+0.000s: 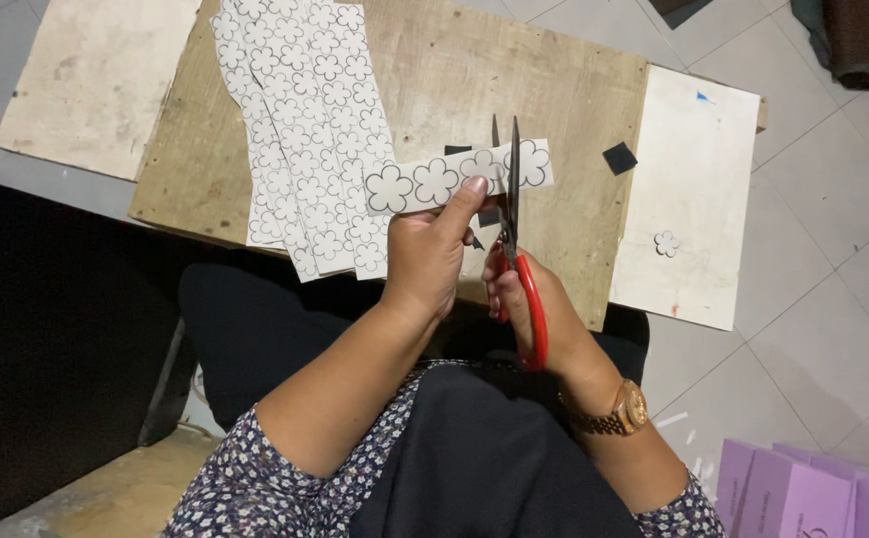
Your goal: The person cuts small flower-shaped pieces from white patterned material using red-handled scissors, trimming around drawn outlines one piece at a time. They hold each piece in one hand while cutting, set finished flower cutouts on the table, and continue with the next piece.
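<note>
Over the wooden board, a paper strip of flower outlines goes under the scissors.

From the head camera, looking down past the lap: the left hand (pixel 424 261) pinches the strip of printed flowers (pixel 459 177) between thumb and fingers, holding it level just above the wooden board (pixel 564 90). The right hand (pixel 534 309) is clenched through the red handles of the scissors (pixel 514 234), whose blades point away and straddle the strip between two flowers near its right end. It looks like the cutting step, one flower being parted from the row; finishing it calls for closing the blades squarely in the gap, clear of the thumb. More flower sheets (pixel 310 130) lie on the board at left, and one cut-out flower (pixel 665 243) rests on the pale panel (pixel 698 169) at right.
</note>
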`<action>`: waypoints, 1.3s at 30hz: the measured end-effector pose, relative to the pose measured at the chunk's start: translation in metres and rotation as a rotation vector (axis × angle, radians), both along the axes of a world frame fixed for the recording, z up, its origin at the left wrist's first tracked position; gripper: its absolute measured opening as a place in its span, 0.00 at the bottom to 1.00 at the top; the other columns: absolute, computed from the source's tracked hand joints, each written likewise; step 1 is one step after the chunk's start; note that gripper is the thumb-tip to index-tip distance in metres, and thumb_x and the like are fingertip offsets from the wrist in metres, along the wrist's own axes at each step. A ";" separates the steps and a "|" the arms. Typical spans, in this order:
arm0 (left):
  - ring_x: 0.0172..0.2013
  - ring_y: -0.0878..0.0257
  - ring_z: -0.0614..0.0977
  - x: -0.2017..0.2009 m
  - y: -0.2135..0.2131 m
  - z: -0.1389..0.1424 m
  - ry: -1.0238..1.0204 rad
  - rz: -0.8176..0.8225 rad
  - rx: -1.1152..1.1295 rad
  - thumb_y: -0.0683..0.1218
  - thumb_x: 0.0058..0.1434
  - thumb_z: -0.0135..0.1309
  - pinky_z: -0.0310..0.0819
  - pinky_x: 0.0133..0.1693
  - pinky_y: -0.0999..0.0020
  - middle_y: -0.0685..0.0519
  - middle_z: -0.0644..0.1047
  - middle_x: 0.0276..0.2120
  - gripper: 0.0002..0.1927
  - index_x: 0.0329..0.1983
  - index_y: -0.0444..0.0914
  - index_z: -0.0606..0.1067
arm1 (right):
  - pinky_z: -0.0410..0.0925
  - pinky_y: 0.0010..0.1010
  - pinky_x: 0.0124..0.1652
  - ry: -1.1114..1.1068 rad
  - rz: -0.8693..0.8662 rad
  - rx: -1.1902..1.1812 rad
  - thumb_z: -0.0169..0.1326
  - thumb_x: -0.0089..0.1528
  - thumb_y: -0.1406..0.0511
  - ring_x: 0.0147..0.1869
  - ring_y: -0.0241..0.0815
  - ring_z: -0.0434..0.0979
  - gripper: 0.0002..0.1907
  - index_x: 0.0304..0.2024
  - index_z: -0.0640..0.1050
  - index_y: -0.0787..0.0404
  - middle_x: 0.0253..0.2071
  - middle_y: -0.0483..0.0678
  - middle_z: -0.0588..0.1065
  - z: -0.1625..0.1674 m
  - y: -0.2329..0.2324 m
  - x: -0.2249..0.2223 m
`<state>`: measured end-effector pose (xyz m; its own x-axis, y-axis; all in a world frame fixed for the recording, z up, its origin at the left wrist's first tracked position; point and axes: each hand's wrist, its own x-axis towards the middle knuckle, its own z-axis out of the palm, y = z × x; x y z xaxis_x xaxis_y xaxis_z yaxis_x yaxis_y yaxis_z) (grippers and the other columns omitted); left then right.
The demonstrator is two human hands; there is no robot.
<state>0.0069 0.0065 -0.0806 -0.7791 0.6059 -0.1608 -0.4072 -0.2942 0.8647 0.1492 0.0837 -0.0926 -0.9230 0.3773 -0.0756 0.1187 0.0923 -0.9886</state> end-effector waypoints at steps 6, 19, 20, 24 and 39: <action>0.27 0.72 0.72 0.002 -0.001 0.005 0.003 0.004 -0.001 0.48 0.65 0.61 0.66 0.29 0.75 0.58 0.79 0.28 0.11 0.37 0.34 0.82 | 0.65 0.22 0.34 0.000 -0.003 0.053 0.41 0.68 0.39 0.31 0.30 0.68 0.33 0.45 0.70 0.62 0.30 0.41 0.67 0.006 0.000 0.002; 0.27 0.72 0.72 0.005 -0.003 0.012 0.011 0.000 0.008 0.47 0.66 0.59 0.66 0.30 0.75 0.57 0.81 0.30 0.10 0.39 0.34 0.82 | 0.65 0.22 0.30 0.009 -0.059 -0.041 0.43 0.67 0.39 0.29 0.30 0.66 0.32 0.41 0.70 0.61 0.28 0.40 0.67 0.003 -0.005 0.002; 0.28 0.72 0.72 0.005 -0.004 0.011 0.012 -0.003 0.010 0.47 0.66 0.59 0.66 0.31 0.75 0.56 0.82 0.31 0.10 0.39 0.34 0.82 | 0.64 0.22 0.30 0.009 -0.064 -0.045 0.43 0.67 0.39 0.28 0.30 0.66 0.32 0.41 0.70 0.61 0.28 0.40 0.67 0.003 -0.005 0.002; 0.28 0.72 0.72 0.005 -0.003 0.010 -0.005 0.003 0.018 0.46 0.66 0.60 0.66 0.30 0.75 0.56 0.82 0.31 0.10 0.39 0.34 0.82 | 0.63 0.22 0.28 0.008 -0.069 -0.056 0.43 0.67 0.40 0.26 0.30 0.65 0.31 0.40 0.70 0.61 0.26 0.40 0.66 0.004 -0.005 0.003; 0.28 0.72 0.74 0.003 -0.005 0.010 -0.019 -0.010 0.016 0.46 0.66 0.59 0.68 0.31 0.75 0.54 0.83 0.32 0.09 0.39 0.34 0.82 | 0.62 0.21 0.25 -0.015 -0.113 -0.063 0.43 0.68 0.42 0.24 0.30 0.64 0.29 0.36 0.70 0.60 0.24 0.40 0.65 0.002 -0.007 0.001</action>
